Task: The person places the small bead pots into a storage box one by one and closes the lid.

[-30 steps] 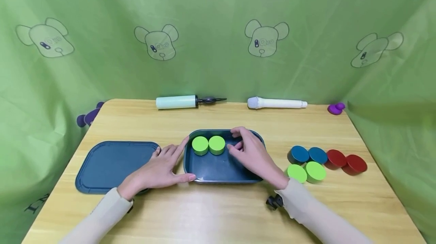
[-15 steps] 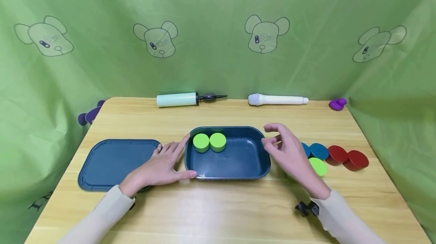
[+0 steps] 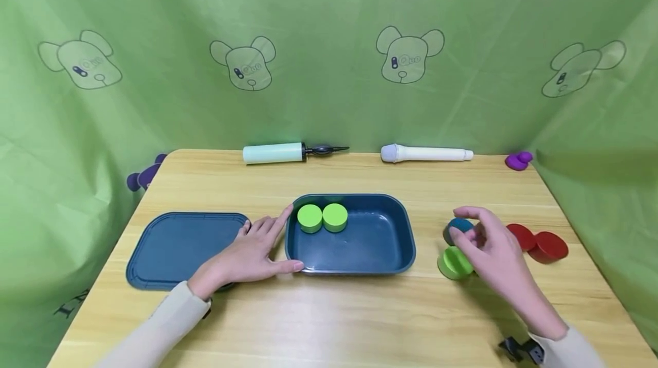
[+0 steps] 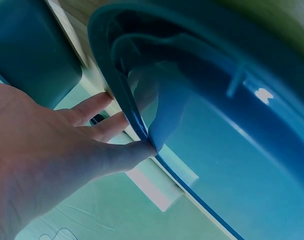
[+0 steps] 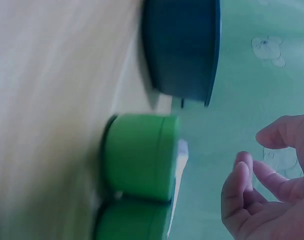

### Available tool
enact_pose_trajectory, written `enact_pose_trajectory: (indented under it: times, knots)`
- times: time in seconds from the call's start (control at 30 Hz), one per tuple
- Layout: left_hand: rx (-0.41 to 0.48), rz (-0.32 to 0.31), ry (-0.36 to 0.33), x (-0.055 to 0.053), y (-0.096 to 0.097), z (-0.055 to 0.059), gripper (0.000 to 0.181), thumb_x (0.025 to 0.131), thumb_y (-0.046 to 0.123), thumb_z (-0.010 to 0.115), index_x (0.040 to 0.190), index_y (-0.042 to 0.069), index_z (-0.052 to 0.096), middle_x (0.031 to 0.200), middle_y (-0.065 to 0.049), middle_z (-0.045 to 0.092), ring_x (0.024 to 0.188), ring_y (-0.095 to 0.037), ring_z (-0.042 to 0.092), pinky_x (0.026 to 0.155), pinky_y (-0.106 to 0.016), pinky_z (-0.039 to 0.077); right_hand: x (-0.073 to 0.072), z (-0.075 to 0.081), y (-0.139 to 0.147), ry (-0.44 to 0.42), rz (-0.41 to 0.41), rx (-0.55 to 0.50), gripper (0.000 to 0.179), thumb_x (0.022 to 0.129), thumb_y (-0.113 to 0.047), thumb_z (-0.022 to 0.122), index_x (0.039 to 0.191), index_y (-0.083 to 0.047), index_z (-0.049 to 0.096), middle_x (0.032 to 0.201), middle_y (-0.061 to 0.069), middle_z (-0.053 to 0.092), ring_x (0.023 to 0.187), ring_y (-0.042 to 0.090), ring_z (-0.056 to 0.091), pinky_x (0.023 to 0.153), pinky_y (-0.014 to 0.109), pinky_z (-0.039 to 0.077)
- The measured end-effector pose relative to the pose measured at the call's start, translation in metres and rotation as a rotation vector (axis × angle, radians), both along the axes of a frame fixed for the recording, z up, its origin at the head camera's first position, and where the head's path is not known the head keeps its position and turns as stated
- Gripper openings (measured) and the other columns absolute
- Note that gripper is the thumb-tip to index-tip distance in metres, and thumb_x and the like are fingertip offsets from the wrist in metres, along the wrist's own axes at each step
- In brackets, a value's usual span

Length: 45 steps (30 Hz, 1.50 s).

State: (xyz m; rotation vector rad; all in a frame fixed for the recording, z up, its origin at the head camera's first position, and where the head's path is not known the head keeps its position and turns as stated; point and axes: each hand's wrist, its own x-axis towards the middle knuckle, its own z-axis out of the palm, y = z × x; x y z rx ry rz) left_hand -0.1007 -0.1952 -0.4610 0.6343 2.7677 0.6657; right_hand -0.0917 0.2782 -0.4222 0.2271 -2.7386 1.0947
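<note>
A dark blue rectangular container (image 3: 360, 251) sits mid-table, holding two bright green round blocks (image 3: 335, 218) side by side at its back left. My left hand (image 3: 248, 256) is spread along its left end, and in the left wrist view the thumb touches the rim (image 4: 164, 162). Off to the right, my right hand (image 3: 493, 248) hovers above a group of similar blocks, thumb and fingers apart, with nothing between them. A blue block (image 3: 457, 225) and a green block (image 3: 454, 264) show beside it; others are partly hidden. The right wrist view shows two touching green blocks (image 5: 139, 157) below the hand.
A flat dark blue lid (image 3: 185, 248) lies left of the container, close to the left hand. Two red round blocks (image 3: 549, 247) are at the far right. Along the back edge lie a pale green hand pump (image 3: 275, 153), a white microphone (image 3: 429, 154) and a purple knob-like object (image 3: 518, 160).
From above the container's right part, my right hand has moved right, over the loose blocks. My left hand stays at the container's left end. The head view has shifted slightly.
</note>
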Motion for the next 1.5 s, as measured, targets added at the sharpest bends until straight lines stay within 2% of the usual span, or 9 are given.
enact_pose_trajectory:
  times: [0.23, 0.5, 0.7, 0.9, 1.07, 1.17, 1.5]
  knots:
    - [0.001, 0.003, -0.008, 0.001, 0.003, 0.0, 0.117, 0.092, 0.087, 0.059, 0.176, 0.039, -0.007, 0.169, -0.02, 0.038, 0.157, -0.048, 0.031, 0.122, -0.078, 0.009, 0.012, -0.009, 0.03, 0.018, -0.052, 0.047, 0.042, 0.104, -0.018, 0.078, 0.142, -0.008, 0.064, 0.1, 0.008, 0.056, 0.077, 0.016, 0.054, 0.061, 0.022, 0.045]
    - [-0.002, -0.011, -0.001, 0.002, 0.005, -0.003, 0.117, 0.093, 0.086, 0.06, 0.176, 0.037, -0.007, 0.167, -0.017, 0.041, 0.156, -0.047, 0.032, 0.121, -0.079, 0.011, 0.024, -0.022, 0.053, 0.029, -0.044, 0.078, 0.042, 0.102, -0.014, 0.079, 0.141, -0.004, 0.065, 0.108, 0.012, 0.053, 0.077, 0.012, 0.052, 0.063, 0.02, 0.041]
    - [-0.006, -0.01, -0.002, 0.001, 0.006, -0.001, 0.118, 0.093, 0.086, 0.06, 0.176, 0.036, -0.007, 0.167, -0.017, 0.041, 0.156, -0.047, 0.031, 0.121, -0.079, 0.011, 0.026, -0.031, 0.06, 0.006, -0.039, 0.123, 0.049, 0.098, -0.01, 0.083, 0.141, 0.001, 0.063, 0.12, 0.021, 0.053, 0.077, 0.011, 0.048, 0.06, 0.021, 0.04]
    - [-0.015, -0.012, -0.002, 0.0, 0.005, -0.001, 0.117, 0.093, 0.085, 0.06, 0.176, 0.036, -0.008, 0.168, -0.017, 0.04, 0.157, -0.047, 0.031, 0.121, -0.08, 0.011, 0.025, -0.035, 0.062, -0.021, -0.042, 0.162, 0.054, 0.094, -0.004, 0.084, 0.143, 0.003, 0.061, 0.122, 0.028, 0.049, 0.079, 0.012, 0.047, 0.057, 0.023, 0.044]
    - [-0.018, -0.005, -0.001, -0.001, 0.004, -0.001, 0.117, 0.093, 0.086, 0.059, 0.176, 0.037, -0.008, 0.169, -0.018, 0.039, 0.157, -0.047, 0.031, 0.121, -0.08, 0.011, 0.023, -0.037, 0.064, -0.054, -0.034, 0.18, 0.059, 0.092, -0.004, 0.086, 0.144, 0.004, 0.06, 0.114, 0.026, 0.049, 0.085, 0.021, 0.047, 0.059, 0.023, 0.043]
    - [-0.018, -0.006, -0.001, -0.001, 0.004, -0.001, 0.117, 0.093, 0.087, 0.059, 0.176, 0.037, -0.008, 0.169, -0.017, 0.039, 0.157, -0.047, 0.031, 0.121, -0.079, 0.011, 0.022, -0.04, 0.065, -0.07, -0.015, 0.177, 0.061, 0.091, -0.004, 0.087, 0.144, 0.004, 0.059, 0.11, 0.023, 0.051, 0.085, 0.022, 0.048, 0.059, 0.024, 0.043]
    - [-0.018, 0.001, -0.006, 0.0, 0.001, 0.0, 0.117, 0.093, 0.086, 0.059, 0.176, 0.036, -0.007, 0.169, -0.018, 0.039, 0.157, -0.048, 0.03, 0.121, -0.079, 0.011, 0.021, -0.048, 0.068, -0.1, 0.011, 0.158, 0.067, 0.091, -0.005, 0.087, 0.149, 0.002, 0.055, 0.113, 0.016, 0.06, 0.078, 0.013, 0.049, 0.061, 0.026, 0.043]
